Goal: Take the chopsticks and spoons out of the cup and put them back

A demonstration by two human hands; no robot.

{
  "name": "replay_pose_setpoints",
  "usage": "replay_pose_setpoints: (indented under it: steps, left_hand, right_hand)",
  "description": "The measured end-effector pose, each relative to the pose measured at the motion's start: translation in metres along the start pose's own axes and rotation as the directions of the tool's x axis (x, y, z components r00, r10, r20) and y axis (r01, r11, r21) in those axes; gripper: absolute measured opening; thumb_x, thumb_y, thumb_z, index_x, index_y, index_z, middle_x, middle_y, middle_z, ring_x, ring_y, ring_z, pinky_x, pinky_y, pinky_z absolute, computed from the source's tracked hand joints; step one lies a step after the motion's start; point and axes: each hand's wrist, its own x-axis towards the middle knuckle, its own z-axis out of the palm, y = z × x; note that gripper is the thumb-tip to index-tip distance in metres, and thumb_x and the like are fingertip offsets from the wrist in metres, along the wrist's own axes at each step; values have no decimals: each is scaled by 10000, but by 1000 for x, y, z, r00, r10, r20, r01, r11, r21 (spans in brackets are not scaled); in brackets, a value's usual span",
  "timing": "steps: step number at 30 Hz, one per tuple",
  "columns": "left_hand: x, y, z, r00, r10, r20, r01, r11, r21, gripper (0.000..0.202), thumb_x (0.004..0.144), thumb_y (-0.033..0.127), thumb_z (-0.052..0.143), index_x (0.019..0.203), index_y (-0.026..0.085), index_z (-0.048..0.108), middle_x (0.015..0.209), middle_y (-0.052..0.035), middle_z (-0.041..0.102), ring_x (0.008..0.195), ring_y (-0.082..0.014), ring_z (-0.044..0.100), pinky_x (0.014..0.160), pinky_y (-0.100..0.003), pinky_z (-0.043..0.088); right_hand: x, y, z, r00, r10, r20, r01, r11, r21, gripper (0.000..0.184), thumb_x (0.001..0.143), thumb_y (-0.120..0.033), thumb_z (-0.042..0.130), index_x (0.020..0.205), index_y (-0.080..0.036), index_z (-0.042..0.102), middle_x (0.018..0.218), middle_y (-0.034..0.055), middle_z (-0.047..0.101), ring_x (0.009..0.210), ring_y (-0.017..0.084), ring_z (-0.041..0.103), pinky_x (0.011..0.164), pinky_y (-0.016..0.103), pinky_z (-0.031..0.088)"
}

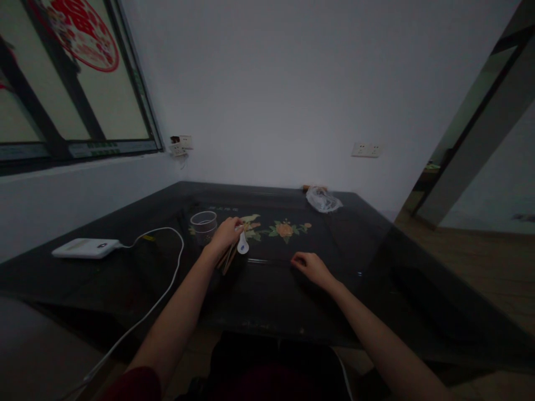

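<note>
My left hand (226,235) reaches over the middle of the dark table, its fingers pinched at the handle of a small white spoon (243,245). The spoon's bowl, with a blue mark, points back towards me. Below that hand lie some brown chopsticks (226,260), their far ends covered by it. A clear plastic cup (203,224) stands upright just beyond and to the left of the hand. My right hand (312,267) rests near the table's middle, fingers curled together, with nothing visible in them.
On the left, a white power bank (87,248) lies with a white cable (180,262) running off the near edge. A crumpled clear plastic bag (323,200) sits at the back by the wall. A dark flat object (434,303) lies at right.
</note>
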Motion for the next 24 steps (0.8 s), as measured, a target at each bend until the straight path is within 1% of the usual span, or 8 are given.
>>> replay_pose_setpoints:
  steps: [3, 7, 9, 12, 14, 16, 20, 24]
  left_hand:
    - [2, -15, 11, 997, -45, 55, 38, 992, 122, 363, 848, 326, 503, 1149, 135, 567, 1144, -143, 588, 1055, -244, 569, 904, -307, 415]
    - [0, -25, 29, 988, -97, 118, 74, 980, 184, 554, 830, 383, 522, 1321, 145, 424, 1318, -175, 485, 1199, -299, 480, 957, -359, 377]
    - [-3, -30, 36, 986, -82, 147, 53, 981, 187, 585, 836, 417, 505, 1348, 157, 392, 1377, -170, 434, 1260, -308, 420, 987, -380, 356]
    - [-8, -39, 44, 982, -2, 186, -31, 985, 171, 596, 855, 433, 474, 1381, 180, 353, 1429, -146, 384, 1311, -294, 361, 1039, -393, 309]
    - [-11, -44, 48, 981, 34, 190, -67, 983, 171, 608, 863, 444, 461, 1403, 203, 321, 1452, -128, 355, 1335, -283, 326, 1064, -398, 275]
    - [-13, -50, 51, 983, 36, 179, -70, 980, 186, 618, 872, 458, 440, 1419, 207, 299, 1463, -126, 337, 1351, -278, 297, 1077, -403, 252]
    - [-14, -58, 55, 983, 42, 177, -80, 974, 211, 632, 884, 498, 400, 1431, 200, 296, 1464, -141, 330, 1354, -283, 289, 1086, -402, 239]
    - [-19, -60, 54, 981, 29, 193, -71, 974, 215, 647, 879, 538, 384, 1444, 239, 282, 1494, -119, 284, 1361, -307, 270, 1086, -405, 241]
  right_hand:
    - [0, -1, 1, 1000, -18, 1, 18, 1000, -10, 175, 855, -291, 527, 849, -200, 676, 730, 27, 666, 636, 138, 554, 563, 226, 305]
    - [1, 0, 2, 1000, -19, -1, 19, 1000, -6, 175, 854, -289, 528, 854, -203, 680, 739, 27, 674, 648, 142, 566, 567, 229, 309]
    - [1, 0, 2, 1000, -17, -2, 17, 1000, -4, 172, 851, -289, 533, 854, -206, 683, 745, 30, 676, 659, 146, 572, 572, 229, 316]
    - [1, -1, 1, 1000, -14, 1, 14, 1000, 0, 170, 851, -294, 538, 857, -208, 684, 747, 32, 676, 662, 147, 576, 573, 228, 322]
    - [0, -3, 0, 1000, -14, 1, 14, 1000, 6, 169, 852, -289, 535, 852, -206, 683, 756, 35, 679, 669, 149, 580, 573, 228, 323]
    - [0, -3, 0, 1000, -22, 3, 22, 1000, 13, 170, 853, -282, 532, 849, -203, 682, 768, 38, 683, 682, 152, 586, 579, 229, 328]
    - [0, -3, 0, 1000, -29, 9, 29, 999, 23, 170, 849, -282, 535, 851, -201, 684, 763, 39, 685, 693, 156, 594, 597, 230, 345]
    - [2, -2, 1, 1000, -10, 12, 10, 1000, 14, 159, 842, -273, 544, 853, -206, 688, 765, 37, 685, 679, 152, 590, 585, 228, 342]
